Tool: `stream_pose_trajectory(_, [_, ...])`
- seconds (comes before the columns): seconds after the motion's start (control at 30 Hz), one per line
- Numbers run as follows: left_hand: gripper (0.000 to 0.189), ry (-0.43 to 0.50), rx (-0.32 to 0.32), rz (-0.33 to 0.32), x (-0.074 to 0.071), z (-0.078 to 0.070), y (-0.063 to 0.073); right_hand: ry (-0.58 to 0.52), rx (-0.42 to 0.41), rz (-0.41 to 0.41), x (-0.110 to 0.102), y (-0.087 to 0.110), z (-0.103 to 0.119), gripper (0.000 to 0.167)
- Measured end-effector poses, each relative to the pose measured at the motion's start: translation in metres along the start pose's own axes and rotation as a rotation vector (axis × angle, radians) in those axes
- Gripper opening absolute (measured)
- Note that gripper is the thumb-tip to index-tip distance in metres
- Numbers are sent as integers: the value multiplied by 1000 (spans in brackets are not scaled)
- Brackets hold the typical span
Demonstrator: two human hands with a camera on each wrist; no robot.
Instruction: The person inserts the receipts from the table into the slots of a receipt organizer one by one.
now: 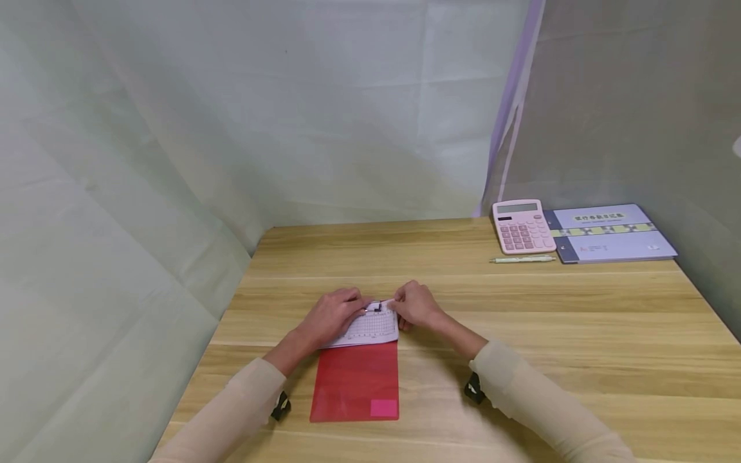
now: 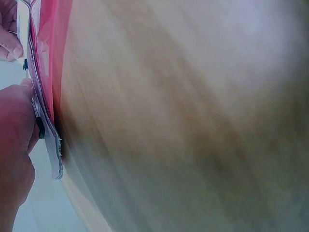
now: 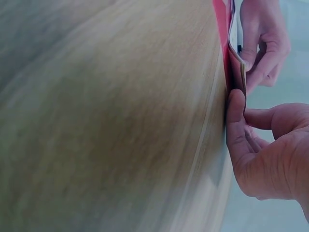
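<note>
A stack of printed grid sheets (image 1: pixel 370 328) lies across the upper part of a red translucent folder (image 1: pixel 356 379) with a pink label. A metal and black clip (image 1: pixel 375 307) sits at the top edge of the sheets. My left hand (image 1: pixel 338 316) lies over the left side of the sheets, its thumb and forefinger pinching the clip's left end. With thumb and forefinger, my right hand (image 1: pixel 415 305) pinches the top right corner of the sheets. The right wrist view shows that right hand (image 3: pixel 270 145) gripping the raised edge, with the left hand's thumb beyond it.
At the back right of the wooden table (image 1: pixel 521 360) lie a pink calculator (image 1: pixel 523 226), a pen (image 1: pixel 523 259) and a pale ring-bound book (image 1: pixel 610 233). Pale cloth (image 1: pixel 347 116) hangs behind the table and along its left side.
</note>
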State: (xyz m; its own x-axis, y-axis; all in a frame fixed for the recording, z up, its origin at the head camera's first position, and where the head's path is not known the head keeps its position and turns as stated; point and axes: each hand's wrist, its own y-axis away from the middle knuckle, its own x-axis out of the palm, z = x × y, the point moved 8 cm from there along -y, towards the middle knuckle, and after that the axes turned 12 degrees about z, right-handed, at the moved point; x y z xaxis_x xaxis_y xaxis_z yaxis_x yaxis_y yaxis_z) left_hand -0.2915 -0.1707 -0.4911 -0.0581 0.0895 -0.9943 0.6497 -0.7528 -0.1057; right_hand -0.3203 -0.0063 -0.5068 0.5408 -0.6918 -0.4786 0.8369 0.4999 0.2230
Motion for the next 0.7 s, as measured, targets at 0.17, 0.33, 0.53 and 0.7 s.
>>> stream_pose_trajectory(0.17, [29,4,-4,1,0,0,0,2,-4,-5,0,1,1,26])
stream_pose_trajectory(0.33, [29,11,-5,-2,0,0,1,-8,-8,-2,0,1,0,20])
stream_pose_trajectory(0.53, [31,20,-23,9,1,2,1,-53,12,36,0,-1,-1,18])
stream_pose_trajectory(0.7, [32,20,-38,24,3,3,1,-43,3,25,-2,-2,0,16])
